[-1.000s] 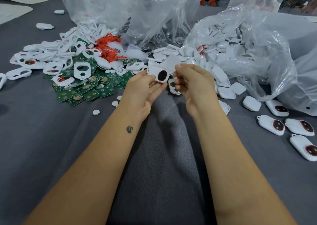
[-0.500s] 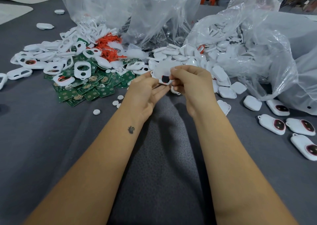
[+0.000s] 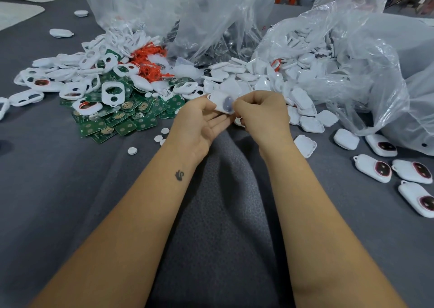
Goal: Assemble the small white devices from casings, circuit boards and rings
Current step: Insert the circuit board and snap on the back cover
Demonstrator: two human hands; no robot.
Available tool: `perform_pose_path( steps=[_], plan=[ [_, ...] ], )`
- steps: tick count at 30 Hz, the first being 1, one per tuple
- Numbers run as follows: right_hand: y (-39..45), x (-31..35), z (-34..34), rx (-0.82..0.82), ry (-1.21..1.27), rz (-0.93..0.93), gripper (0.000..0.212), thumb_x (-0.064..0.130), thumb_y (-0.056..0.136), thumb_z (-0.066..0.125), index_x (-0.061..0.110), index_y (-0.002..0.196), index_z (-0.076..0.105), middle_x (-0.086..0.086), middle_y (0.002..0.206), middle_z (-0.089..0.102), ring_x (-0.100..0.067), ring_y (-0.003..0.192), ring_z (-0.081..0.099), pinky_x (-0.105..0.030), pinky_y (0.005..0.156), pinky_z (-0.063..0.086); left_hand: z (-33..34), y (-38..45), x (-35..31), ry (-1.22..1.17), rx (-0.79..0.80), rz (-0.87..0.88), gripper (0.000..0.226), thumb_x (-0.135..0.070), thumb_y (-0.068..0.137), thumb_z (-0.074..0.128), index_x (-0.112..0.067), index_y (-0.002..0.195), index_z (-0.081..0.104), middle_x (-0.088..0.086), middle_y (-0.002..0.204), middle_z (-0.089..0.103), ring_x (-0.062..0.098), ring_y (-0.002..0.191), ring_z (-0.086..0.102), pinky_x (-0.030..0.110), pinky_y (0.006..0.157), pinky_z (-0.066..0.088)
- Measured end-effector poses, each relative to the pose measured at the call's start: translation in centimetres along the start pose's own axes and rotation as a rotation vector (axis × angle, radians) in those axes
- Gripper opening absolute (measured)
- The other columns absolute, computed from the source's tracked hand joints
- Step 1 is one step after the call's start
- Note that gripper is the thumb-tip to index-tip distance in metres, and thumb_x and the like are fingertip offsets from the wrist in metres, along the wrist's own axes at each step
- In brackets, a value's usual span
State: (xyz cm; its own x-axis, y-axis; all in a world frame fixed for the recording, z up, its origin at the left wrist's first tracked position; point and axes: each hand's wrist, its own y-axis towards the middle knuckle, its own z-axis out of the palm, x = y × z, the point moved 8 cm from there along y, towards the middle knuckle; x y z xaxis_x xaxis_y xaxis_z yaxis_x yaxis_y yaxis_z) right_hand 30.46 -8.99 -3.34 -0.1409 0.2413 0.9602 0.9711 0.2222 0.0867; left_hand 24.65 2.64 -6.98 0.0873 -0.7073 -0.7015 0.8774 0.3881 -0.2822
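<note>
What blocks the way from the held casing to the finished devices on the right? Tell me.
Nothing visible does. The white casing is held between the left hand and the right hand. Between it and the finished devices lies grey cloth with one loose casing half, low enough to pass over.
</note>
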Motion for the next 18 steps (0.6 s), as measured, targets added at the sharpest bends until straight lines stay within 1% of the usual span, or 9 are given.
perform_pose_path(
  steps=[2,3,6,8,11,13,15,17,18],
  plan=[
    [0.06,0.00,-0.01,-0.004,-0.014,-0.005,0.023,0.012,0.075,0.067,0.021,0.055,0.063,0.013,0.041,0.052,-0.005,0.047,0.047,-0.025,0.057,0.039,-0.07,-0.02,0.00,0.008,-0.013,-0.008,0.025,0.001,0.092,0.039,0.003,0.106,0.059,0.024,0.100,0.069,0.031,0.089,0.070,0.037,0.081,0.059],
    [0.09,0.04,-0.01,-0.005,-0.019,-0.008,0.022,0.013,0.076,0.069,0.021,0.056,0.064,0.013,0.043,0.053,-0.005,0.048,0.048,-0.026,0.057,0.040,-0.08,-0.04,-0.03,0.017,-0.018,-0.007,0.023,-0.001,0.093,0.041,0.003,0.107,0.059,0.024,0.099,0.070,0.031,0.087,0.070,0.037,0.081,0.059],
    [0.07,0.22,0.04,0.011,0.013,-0.019,0.020,0.012,0.077,0.074,0.019,0.061,0.064,0.008,0.052,0.056,-0.007,0.051,0.048,-0.026,0.057,0.041,-0.06,-0.06,-0.15,0.036,-0.020,0.002,0.017,-0.007,0.096,0.046,0.000,0.096,0.061,0.019,0.082,0.073,0.026,0.075,0.073,0.034,0.072,0.061],
    [-0.11,0.43,0.17,0.040,0.050,-0.030,0.018,0.010,0.077,0.076,0.017,0.066,0.064,0.003,0.056,0.055,-0.008,0.052,0.046,-0.025,0.056,0.040,-0.14,-0.02,-0.17,0.047,-0.025,0.011,0.015,-0.009,0.097,0.049,-0.002,0.095,0.062,0.016,0.078,0.074,0.024,0.071,0.073,0.032,0.068,0.062],
    [-0.36,0.66,0.43,0.090,0.111,-0.020,0.013,0.009,0.078,0.076,0.015,0.078,0.064,-0.004,0.065,0.055,-0.009,0.052,0.046,-0.020,0.050,0.038,-0.22,0.11,-0.24,0.064,-0.024,0.038,0.015,-0.007,0.098,0.050,0.000,0.107,0.060,0.016,0.088,0.073,0.021,0.071,0.073,0.030,0.064,0.061],
    [-0.33,0.43,0.28,0.080,0.201,0.030,0.008,0.012,0.084,0.069,0.016,0.082,0.062,-0.003,0.067,0.057,-0.009,0.048,0.047,-0.019,0.045,0.038,-0.34,0.15,-0.25,0.060,-0.036,0.047,0.018,-0.004,0.099,0.048,0.002,0.114,0.056,0.019,0.094,0.070,0.023,0.071,0.073,0.030,0.063,0.060],
    [-0.28,0.12,0.13,0.062,0.265,0.068,0.009,0.015,0.088,0.064,0.016,0.080,0.061,0.000,0.065,0.056,-0.008,0.046,0.047,-0.019,0.044,0.038,-0.42,0.17,-0.20,0.065,-0.050,0.051,0.015,-0.002,0.100,0.046,0.002,0.112,0.054,0.021,0.095,0.069,0.024,0.069,0.073,0.032,0.062,0.061],
    [-0.25,0.01,0.26,0.058,0.211,0.051,0.010,0.017,0.089,0.066,0.016,0.080,0.062,-0.001,0.067,0.057,-0.008,0.048,0.048,-0.019,0.047,0.040,-0.38,0.15,-0.24,0.086,-0.050,0.065,0.014,0.000,0.100,0.044,0.001,0.108,0.055,0.019,0.092,0.069,0.022,0.068,0.073,0.030,0.061,0.060],
    [-0.26,0.06,0.45,0.059,0.166,0.027,0.009,0.017,0.088,0.068,0.015,0.080,0.064,-0.003,0.069,0.057,-0.010,0.052,0.049,-0.021,0.051,0.041,-0.36,0.17,-0.29,0.099,-0.047,0.070,0.016,0.000,0.100,0.043,0.000,0.108,0.056,0.018,0.090,0.069,0.022,0.069,0.073,0.030,0.061,0.060]
  ],
)
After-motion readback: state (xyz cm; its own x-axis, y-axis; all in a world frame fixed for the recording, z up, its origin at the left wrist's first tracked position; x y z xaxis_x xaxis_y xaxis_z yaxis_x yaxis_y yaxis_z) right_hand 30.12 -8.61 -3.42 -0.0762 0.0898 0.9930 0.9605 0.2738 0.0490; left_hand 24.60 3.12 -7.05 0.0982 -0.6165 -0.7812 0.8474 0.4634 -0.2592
